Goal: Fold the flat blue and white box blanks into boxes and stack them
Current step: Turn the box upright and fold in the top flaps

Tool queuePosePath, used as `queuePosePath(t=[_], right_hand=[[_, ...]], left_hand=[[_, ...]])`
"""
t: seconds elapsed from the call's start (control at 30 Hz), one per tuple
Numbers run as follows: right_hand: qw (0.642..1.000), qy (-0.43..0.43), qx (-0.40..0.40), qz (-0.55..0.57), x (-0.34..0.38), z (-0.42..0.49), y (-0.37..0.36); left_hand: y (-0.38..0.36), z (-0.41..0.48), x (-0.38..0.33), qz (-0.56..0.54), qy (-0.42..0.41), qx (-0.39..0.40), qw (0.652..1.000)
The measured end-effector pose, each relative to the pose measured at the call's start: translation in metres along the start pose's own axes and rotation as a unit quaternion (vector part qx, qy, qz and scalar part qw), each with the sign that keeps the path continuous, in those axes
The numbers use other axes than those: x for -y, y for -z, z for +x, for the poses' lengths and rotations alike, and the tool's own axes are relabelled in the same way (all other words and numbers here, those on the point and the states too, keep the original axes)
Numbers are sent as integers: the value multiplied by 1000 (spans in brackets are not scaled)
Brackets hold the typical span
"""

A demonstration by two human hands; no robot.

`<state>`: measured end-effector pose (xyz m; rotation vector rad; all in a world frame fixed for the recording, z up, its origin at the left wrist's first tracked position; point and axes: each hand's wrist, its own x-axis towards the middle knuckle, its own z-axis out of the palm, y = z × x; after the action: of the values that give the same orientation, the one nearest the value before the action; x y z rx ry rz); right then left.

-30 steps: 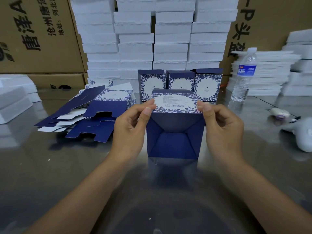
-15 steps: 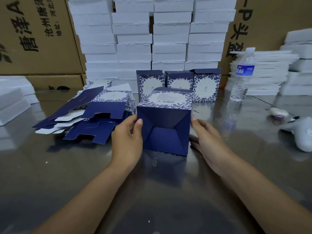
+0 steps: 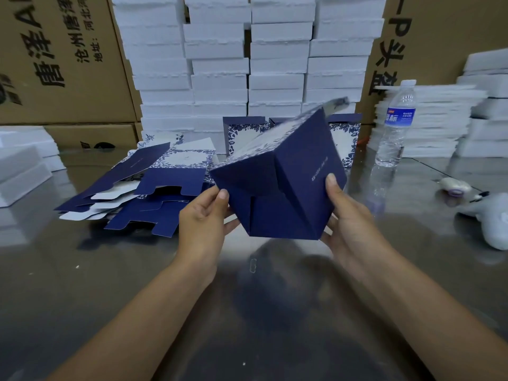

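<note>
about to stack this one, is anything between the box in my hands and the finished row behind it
Nothing visible does. The held box hangs just before the finished boxes; flat blanks lie left, water bottle stands right; the table behind it is hidden.

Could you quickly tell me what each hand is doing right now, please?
Left hand: holding the folded box by its left edge.
Right hand: holding the same box, thumb on its right side panel.
</note>
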<state>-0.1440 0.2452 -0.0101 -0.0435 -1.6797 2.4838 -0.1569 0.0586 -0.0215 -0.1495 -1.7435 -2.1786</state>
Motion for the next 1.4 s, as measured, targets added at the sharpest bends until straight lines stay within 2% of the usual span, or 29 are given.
queuePosePath(t=[0.13,0.4,0.57,0.77,0.87,0.93,1.03,1.1,1.17,1.27,1.4], right_hand=[[995,-18,44,93,5,-2,-1],[988,-83,112,64,2,-8,-12],[983,-69,132,108,4,-9,-10],[979,-68,135,136,10,-12,-10],[982,-64,123,130,12,-12,-10],[988,-39,101,110,12,-10,-9],[995,48,53,64,11,-7,-8],[991,127,21,20,9,-6,-8],[978,202,-18,-44,6,-8,-8],[930,319,-41,-178,3,-14,-11],[824,443,-25,-353,-3,-18,-12]], left_hand=[[3,3,0,-77,61,29,995],[-2,-1,-1,-164,147,70,973],[-3,-2,1,-172,188,44,966],[-3,-2,2,-137,176,49,974],[-3,-3,-1,-110,165,7,980],[-5,-2,-3,-68,136,-48,987],[-8,0,-7,2,45,-112,993],[-9,-2,-10,32,-38,-104,993],[-8,-5,-10,62,-110,-59,990],[-9,-15,-9,125,-184,31,974],[-12,-21,-12,174,-287,89,938]])
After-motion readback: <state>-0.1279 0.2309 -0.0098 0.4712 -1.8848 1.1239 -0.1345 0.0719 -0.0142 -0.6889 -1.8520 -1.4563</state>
